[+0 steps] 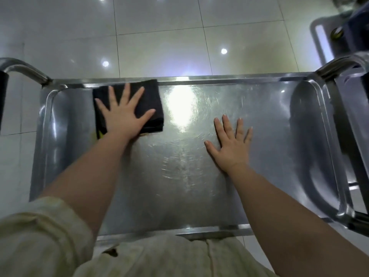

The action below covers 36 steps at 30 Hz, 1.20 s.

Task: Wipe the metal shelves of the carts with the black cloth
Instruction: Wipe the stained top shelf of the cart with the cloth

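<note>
While the left hand (124, 116) presses one black cloth (154, 94), fingers spread, the right hand (231, 145) rests flat on one shelf (179, 188).

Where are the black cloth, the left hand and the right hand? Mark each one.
black cloth (153, 96): head view, bare far right corner.
left hand (124, 118): head view, back of the hand.
right hand (232, 148): head view, back of the hand.
</note>
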Motion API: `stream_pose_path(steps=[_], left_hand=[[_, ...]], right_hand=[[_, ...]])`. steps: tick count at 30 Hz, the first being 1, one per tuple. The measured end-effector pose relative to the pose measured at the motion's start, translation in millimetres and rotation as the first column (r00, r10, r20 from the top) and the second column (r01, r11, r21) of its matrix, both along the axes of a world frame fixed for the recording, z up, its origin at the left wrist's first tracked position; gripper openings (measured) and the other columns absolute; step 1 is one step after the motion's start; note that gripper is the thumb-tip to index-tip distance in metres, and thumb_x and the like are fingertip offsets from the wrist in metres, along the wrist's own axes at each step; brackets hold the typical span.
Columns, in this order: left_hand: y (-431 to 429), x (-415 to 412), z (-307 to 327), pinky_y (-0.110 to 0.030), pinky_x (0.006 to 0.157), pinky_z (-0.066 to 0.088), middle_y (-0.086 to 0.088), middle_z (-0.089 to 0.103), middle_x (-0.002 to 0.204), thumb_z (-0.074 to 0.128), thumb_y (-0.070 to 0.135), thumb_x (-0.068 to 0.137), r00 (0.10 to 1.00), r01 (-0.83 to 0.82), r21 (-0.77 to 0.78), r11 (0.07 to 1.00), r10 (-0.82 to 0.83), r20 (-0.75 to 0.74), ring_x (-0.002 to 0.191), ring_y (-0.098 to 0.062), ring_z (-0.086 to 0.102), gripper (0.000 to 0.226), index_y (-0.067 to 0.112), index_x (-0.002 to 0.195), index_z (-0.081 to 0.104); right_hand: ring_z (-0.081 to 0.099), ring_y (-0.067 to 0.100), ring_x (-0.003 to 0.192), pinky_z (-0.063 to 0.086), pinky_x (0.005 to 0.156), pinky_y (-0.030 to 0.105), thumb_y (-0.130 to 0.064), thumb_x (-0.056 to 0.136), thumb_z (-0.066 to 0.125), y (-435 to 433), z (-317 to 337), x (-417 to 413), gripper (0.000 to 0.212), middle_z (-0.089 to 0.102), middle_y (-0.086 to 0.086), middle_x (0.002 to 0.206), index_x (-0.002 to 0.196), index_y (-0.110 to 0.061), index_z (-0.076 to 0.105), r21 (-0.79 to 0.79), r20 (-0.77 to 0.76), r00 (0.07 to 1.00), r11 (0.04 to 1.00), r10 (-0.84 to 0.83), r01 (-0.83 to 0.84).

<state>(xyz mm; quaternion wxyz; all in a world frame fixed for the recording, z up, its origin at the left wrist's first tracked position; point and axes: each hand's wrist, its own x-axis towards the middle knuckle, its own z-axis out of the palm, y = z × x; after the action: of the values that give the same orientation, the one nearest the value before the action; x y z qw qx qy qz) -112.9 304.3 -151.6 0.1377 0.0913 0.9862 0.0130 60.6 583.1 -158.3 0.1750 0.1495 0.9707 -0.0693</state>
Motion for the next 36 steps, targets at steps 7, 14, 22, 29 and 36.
stream_pose_path(steps=[7, 14, 22, 29, 36], left_hand=[[-36.9, 1.9, 1.8, -0.071, 0.112, -0.008, 0.009, -0.008, 0.166, 0.014, 0.086, 0.081, 1.000, -0.025, -0.030, 0.999, 0.025, 0.002, 0.150, -0.036, -0.014, 0.081, 0.051, 0.153, -0.001], [-39.1, 4.6, 2.1, -0.072, 0.112, -0.007, 0.009, -0.010, 0.165, 0.011, 0.087, 0.081, 1.000, -0.004, -0.004, 1.000, 0.004, -0.001, 0.149, -0.038, -0.014, 0.082, 0.050, 0.153, -0.003], [-47.5, 13.5, 0.0, -0.071, 0.112, -0.007, 0.009, -0.013, 0.165, 0.010, 0.087, 0.082, 0.999, -0.031, 0.027, 0.999, 0.031, -0.011, 0.149, -0.037, -0.016, 0.081, 0.051, 0.153, -0.004], [-90.1, 4.8, 1.8, -0.068, 0.114, -0.007, 0.010, -0.013, 0.165, 0.015, 0.087, 0.082, 0.999, 0.048, 0.032, 0.998, -0.048, 0.002, 0.150, -0.034, -0.017, 0.080, 0.053, 0.151, -0.006], [-116.1, -3.8, 4.6, -0.070, 0.113, -0.009, 0.007, -0.016, 0.165, 0.013, 0.087, 0.081, 0.998, 0.063, 0.016, 0.998, -0.063, 0.024, 0.148, -0.038, -0.018, 0.083, 0.050, 0.152, -0.008]], right_hand=[[-0.024, 0.033, 0.147, -0.012, 0.115, 0.063, -0.074, 0.091, 0.008, -4.6, 2.2, 1.5, 0.071, -0.018, -0.011, 0.163, 0.152, -0.045, -0.015, 0.026, 0.001, 1.000, 1.000, -0.001, 0.001], [-0.029, 0.032, 0.146, -0.014, 0.115, 0.062, -0.062, 0.098, 0.021, -103.0, 19.3, -40.5, 0.067, -0.017, -0.007, 0.164, 0.154, -0.041, -0.009, -0.086, -0.089, 0.992, 0.991, 0.094, -0.101], [-0.029, 0.028, 0.146, -0.013, 0.114, 0.063, -0.065, 0.097, 0.009, -159.6, -3.2, -44.7, 0.066, -0.022, -0.009, 0.162, 0.153, -0.041, -0.017, -0.016, -0.060, 0.989, 0.990, 0.136, -0.137], [-0.029, 0.026, 0.146, -0.013, 0.115, 0.061, -0.066, 0.096, 0.012, -167.9, -2.8, -42.0, 0.066, -0.021, -0.011, 0.162, 0.152, -0.044, -0.016, -0.024, -0.066, 0.989, 0.991, 0.130, -0.132], [-0.028, 0.028, 0.147, -0.011, 0.115, 0.062, -0.066, 0.096, 0.011, -170.1, -5.4, -44.6, 0.067, -0.021, -0.009, 0.162, 0.153, -0.043, -0.015, 0.004, -0.065, 0.990, 0.992, 0.127, -0.127]])
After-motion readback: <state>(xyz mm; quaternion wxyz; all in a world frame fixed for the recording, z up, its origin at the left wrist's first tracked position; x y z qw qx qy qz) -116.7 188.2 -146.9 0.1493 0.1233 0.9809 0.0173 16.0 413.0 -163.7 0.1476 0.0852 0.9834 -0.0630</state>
